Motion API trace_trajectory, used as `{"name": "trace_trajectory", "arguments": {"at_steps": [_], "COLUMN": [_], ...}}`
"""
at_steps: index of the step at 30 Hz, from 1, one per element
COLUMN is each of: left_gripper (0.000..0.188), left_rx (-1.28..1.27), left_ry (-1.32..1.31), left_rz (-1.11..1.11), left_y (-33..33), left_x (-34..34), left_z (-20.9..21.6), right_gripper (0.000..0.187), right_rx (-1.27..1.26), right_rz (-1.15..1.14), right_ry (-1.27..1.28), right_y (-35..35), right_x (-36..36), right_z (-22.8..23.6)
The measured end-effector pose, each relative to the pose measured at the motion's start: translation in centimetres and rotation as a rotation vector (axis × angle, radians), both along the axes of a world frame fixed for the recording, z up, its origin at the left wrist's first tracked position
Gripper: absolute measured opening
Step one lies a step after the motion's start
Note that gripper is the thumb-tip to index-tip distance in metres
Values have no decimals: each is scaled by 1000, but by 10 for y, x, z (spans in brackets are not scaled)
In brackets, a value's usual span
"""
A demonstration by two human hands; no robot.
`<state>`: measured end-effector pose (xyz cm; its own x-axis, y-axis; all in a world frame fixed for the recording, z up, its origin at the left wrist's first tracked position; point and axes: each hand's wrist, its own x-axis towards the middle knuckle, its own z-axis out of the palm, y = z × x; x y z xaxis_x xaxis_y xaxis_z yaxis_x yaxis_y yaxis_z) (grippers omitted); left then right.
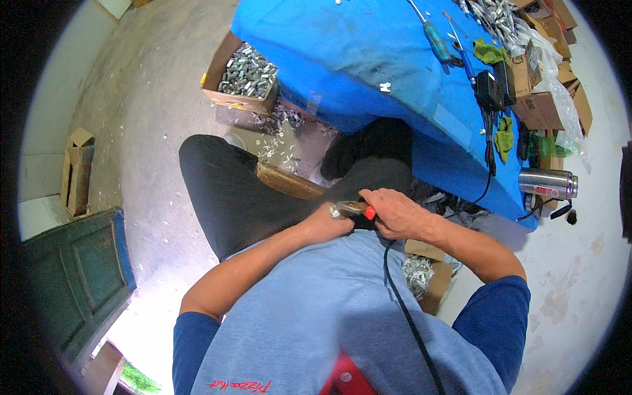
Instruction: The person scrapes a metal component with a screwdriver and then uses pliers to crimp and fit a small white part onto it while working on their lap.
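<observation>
green door [79, 280]: lying flat on the concrete floor [158, 99] at the far left, dark green with a blue edge strip

small carton [78, 170]: open and sitting on the floor just above the door, well apart from everything else

box of metal parts [242, 74]: cardboard, packed with short silvery pieces, parked against the left edge of the table; loose pieces spilled on the floor right beside it

knee [227, 191]: black trousers, sticking out to the left below that box, with a bit of brown board [288, 182] lying against the leg

left hand [326, 227]: down at the lap, fingers curled shut around the near end of the small tool, so it's a closed grip pinching that piece

small tool [354, 209]: short thing with a metal tip and a red end, sitting right between the 2 hands, over the lap and just in front of the blue table edge; can't make out what it is exactly

right hand [395, 214]: knuckles up, fingers folded over the red end of the small tool, touching the left hand; clamped closed on it too

black cable [408, 316]: runs from under the hands down across the grey shirt

blue table [368, 59]: cloth covered, mostly bare in the middle

screwdrivers [438, 41]: 2 of them lying near the table's right side, next to a green rag [488, 51] and a black adapter [489, 89]

steel flask [548, 183]: lying on its side at the table's right corner

cartons [546, 99]: stacked along the right, with clear plastic bags
</observation>
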<state>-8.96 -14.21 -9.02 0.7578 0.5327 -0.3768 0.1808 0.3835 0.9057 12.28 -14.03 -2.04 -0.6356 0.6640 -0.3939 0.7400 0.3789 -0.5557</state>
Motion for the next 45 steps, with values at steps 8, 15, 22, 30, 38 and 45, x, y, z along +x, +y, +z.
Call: {"name": "trace_trajectory", "arguments": {"at_steps": [8, 15, 22, 30, 38, 45], "left_gripper": [9, 17, 35, 29, 25, 26], "left_rx": [27, -70, 9, -91, -90, -137], "left_ry": [122, 53, -11, 70, 89, 44], "left_rz": [-108, -41, -62, 30, 136, 204], "left_y": [3, 2, 3, 5, 2, 0], "left_x": [2, 4, 3, -4, -6, -4], "left_z": [7, 17, 9, 23, 11, 18], "right_gripper": [58, 40, 39, 37, 33, 32], "right_rx": [-463, -427, -219, -201, -162, -182], "right_rz": [-450, -619, -542, -668, -940, -984], "right_ry": [386, 554, 489, 488, 534, 599], "right_y": [-6, -6, -11, -15, -25, -25], "right_x": [1, -34, -46, -52, -67, -56], "right_z": [2, 15, 4, 7, 2, -5]}}
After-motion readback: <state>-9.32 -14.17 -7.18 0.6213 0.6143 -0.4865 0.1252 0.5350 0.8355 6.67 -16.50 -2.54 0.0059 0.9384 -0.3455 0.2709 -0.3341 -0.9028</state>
